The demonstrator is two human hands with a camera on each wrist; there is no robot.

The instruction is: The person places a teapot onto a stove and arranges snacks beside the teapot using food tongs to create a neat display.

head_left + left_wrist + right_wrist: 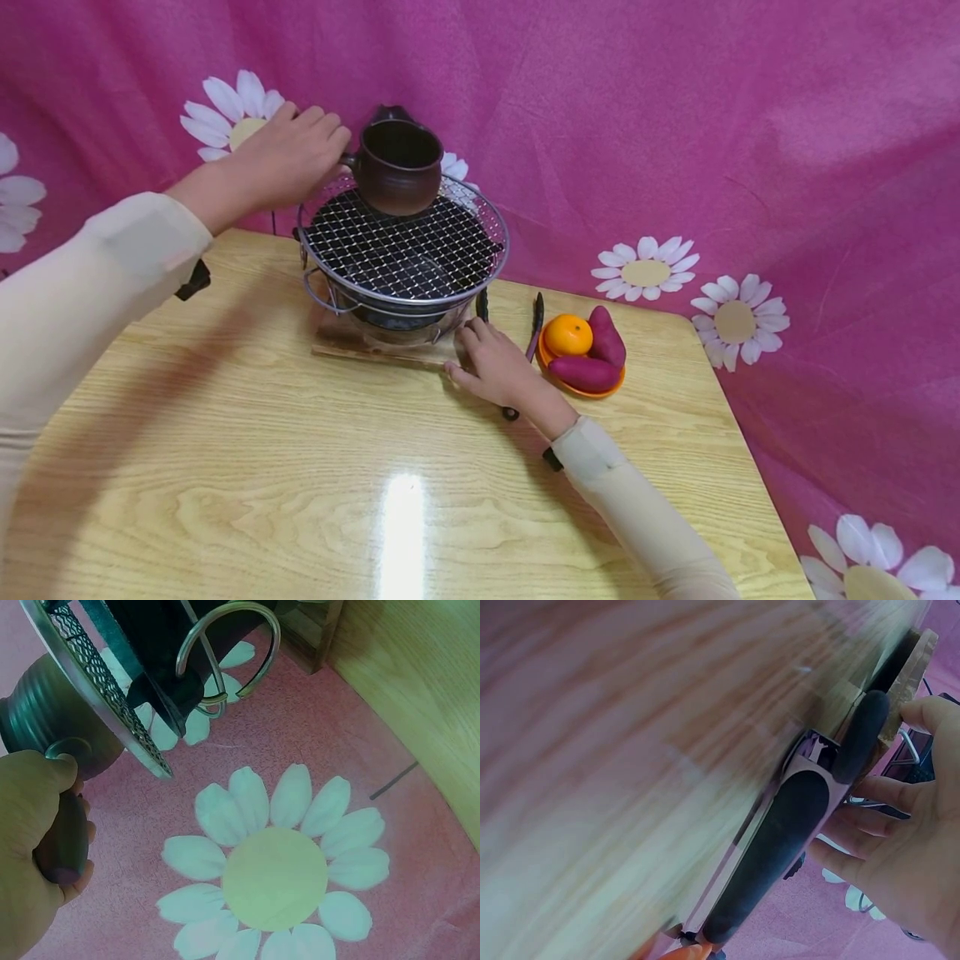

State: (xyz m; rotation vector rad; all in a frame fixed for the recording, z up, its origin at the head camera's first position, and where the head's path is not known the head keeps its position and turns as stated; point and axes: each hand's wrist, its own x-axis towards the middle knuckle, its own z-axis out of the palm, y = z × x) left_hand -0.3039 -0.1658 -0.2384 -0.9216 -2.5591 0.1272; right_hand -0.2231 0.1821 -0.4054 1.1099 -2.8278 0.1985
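Observation:
In my left hand (pixel 288 158) I grip the side handle of a dark brown clay teapot (pixel 397 179). Its top has no lid, and its spout points to the back. The pot stands over the rear part of a round wire-mesh grill (pixel 420 258); whether its base touches the mesh is unclear. My right hand (pixel 498 367) is at the front right corner of the wooden board (pixel 375 354) under the grill. In the right wrist view, the thumb touches the board's edge, and loosely bent fingers lie beside black-handled tongs (pixel 780 840) on the table.
An orange plate (pixel 592 393) right of the tongs holds a mandarin (pixel 567 335) and two purple sweet potatoes (pixel 585 373). The wooden table (pixel 262 467) ends at a pink cloth (pixel 675 125) with white flowers. Wire ring handles (pixel 274 637) hang from the grill's side.

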